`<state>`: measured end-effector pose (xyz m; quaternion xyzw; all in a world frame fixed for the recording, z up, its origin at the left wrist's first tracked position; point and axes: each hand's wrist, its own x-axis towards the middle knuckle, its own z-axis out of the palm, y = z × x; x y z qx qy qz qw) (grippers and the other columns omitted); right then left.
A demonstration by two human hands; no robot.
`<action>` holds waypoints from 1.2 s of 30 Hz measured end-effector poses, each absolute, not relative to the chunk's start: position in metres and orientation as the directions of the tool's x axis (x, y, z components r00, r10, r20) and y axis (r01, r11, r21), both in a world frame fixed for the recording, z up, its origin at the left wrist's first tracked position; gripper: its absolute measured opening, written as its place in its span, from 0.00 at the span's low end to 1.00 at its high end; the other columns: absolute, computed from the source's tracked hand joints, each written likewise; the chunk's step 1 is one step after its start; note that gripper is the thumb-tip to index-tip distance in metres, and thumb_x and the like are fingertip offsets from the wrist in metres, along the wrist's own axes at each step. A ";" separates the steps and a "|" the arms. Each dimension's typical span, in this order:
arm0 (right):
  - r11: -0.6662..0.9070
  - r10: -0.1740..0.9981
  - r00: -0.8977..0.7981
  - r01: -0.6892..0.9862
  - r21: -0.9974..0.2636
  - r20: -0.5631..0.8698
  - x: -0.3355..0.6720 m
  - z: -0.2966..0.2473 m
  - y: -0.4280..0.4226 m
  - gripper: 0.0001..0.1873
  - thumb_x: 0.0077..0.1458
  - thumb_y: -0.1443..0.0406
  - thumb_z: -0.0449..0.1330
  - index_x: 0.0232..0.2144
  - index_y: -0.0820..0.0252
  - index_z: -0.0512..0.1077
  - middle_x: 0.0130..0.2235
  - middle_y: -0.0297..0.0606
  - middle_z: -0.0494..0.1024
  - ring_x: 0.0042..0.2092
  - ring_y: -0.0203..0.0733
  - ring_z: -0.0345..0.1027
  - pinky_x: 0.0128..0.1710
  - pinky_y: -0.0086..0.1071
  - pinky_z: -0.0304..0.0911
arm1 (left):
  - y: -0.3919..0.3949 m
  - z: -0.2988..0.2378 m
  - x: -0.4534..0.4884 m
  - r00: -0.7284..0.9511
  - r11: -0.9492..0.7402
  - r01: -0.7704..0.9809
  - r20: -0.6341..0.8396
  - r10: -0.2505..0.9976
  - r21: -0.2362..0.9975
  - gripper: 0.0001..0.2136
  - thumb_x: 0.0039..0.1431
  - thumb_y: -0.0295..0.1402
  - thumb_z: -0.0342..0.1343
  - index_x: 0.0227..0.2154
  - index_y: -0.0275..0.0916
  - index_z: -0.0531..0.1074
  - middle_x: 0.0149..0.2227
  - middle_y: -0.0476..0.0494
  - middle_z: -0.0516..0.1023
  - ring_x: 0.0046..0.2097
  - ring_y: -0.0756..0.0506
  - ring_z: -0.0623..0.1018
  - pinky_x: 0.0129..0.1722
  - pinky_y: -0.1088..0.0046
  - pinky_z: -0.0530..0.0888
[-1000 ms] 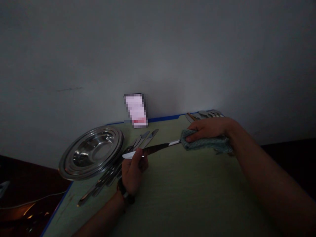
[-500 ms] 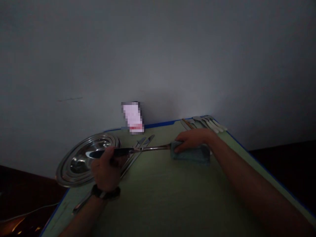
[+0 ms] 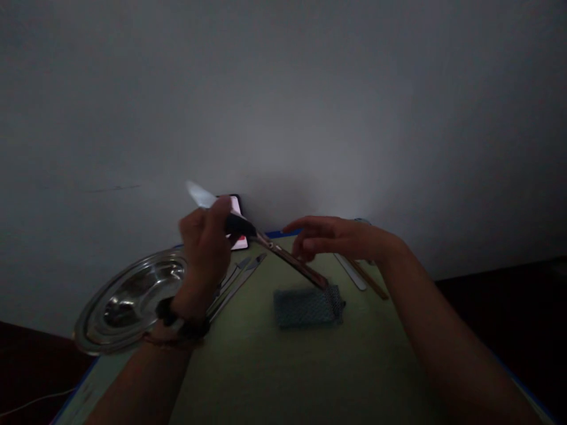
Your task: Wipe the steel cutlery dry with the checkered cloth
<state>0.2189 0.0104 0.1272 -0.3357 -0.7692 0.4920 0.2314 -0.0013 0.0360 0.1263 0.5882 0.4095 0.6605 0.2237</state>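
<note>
My left hand [image 3: 206,242] is closed around the dark handle of a long metal utensil [image 3: 290,258], whose exact kind I cannot make out. A pale, shiny end sticks out above the fist, and the metal shaft slants down to the right. The shaft's far end is over a folded blue-green cloth [image 3: 305,307] on the table; contact is unclear. My right hand [image 3: 332,239] is above the shaft with its fingers apart and holds nothing. Left of centre lie several knives [image 3: 237,286], partly behind my left wrist.
A shiny oval metal dish [image 3: 128,301] stands at the table's left edge. A phone [image 3: 239,242] leans against the wall, partly covered by my left hand. A pale-handled piece [image 3: 352,273] and a wooden stick [image 3: 370,278] lie under my right forearm.
My right hand has let go of the cloth and lifted, its fingers opening. The left hand has raised the utensil and tilted it down to the right. The camera view has shifted slightly.
</note>
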 end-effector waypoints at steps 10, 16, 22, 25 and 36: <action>0.236 0.856 -0.499 0.615 -0.752 -0.140 0.262 0.109 0.029 0.19 0.59 0.55 0.46 0.34 0.62 0.69 0.25 0.33 0.68 0.25 0.32 0.59 0.24 0.27 0.56 | 0.063 0.073 0.093 0.263 -0.338 0.021 0.321 0.910 0.941 0.21 0.59 0.46 0.48 0.15 0.39 0.59 0.12 0.56 0.59 0.16 0.55 0.61 0.16 0.80 0.57; 0.147 0.959 -0.207 0.947 -0.287 -0.194 0.285 0.081 0.058 0.16 0.56 0.59 0.50 0.35 0.62 0.74 0.37 0.43 0.77 0.36 0.41 0.69 0.32 0.29 0.58 | 0.105 0.048 0.102 0.485 -0.180 0.083 0.118 0.867 0.980 0.21 0.55 0.48 0.49 0.16 0.42 0.52 0.14 0.60 0.49 0.14 0.57 0.51 0.15 0.79 0.52; 0.106 0.931 -0.195 0.953 -0.283 -0.308 0.289 0.054 0.070 0.19 0.54 0.56 0.52 0.39 0.62 0.75 0.39 0.45 0.78 0.38 0.44 0.71 0.34 0.32 0.61 | 0.132 0.030 0.106 0.561 -0.140 0.244 -0.022 0.827 0.960 0.22 0.54 0.46 0.51 0.13 0.41 0.53 0.13 0.59 0.50 0.14 0.56 0.52 0.15 0.78 0.51; 0.087 0.927 -0.189 0.949 -0.303 -0.325 0.284 0.054 0.068 0.17 0.52 0.58 0.54 0.37 0.63 0.76 0.37 0.46 0.79 0.38 0.44 0.72 0.36 0.33 0.62 | 0.142 0.028 0.109 0.555 -0.140 0.349 -0.084 0.828 0.927 0.21 0.54 0.46 0.52 0.13 0.40 0.56 0.13 0.57 0.54 0.14 0.55 0.54 0.15 0.78 0.51; -0.015 0.945 -0.081 0.957 -0.288 -0.318 0.281 0.054 0.064 0.17 0.50 0.61 0.57 0.40 0.67 0.74 0.42 0.52 0.77 0.43 0.49 0.71 0.40 0.37 0.64 | 0.160 0.016 0.117 0.425 -0.264 0.668 -0.066 0.903 0.695 0.23 0.49 0.48 0.56 0.08 0.39 0.63 0.09 0.54 0.58 0.15 0.52 0.59 0.16 0.76 0.54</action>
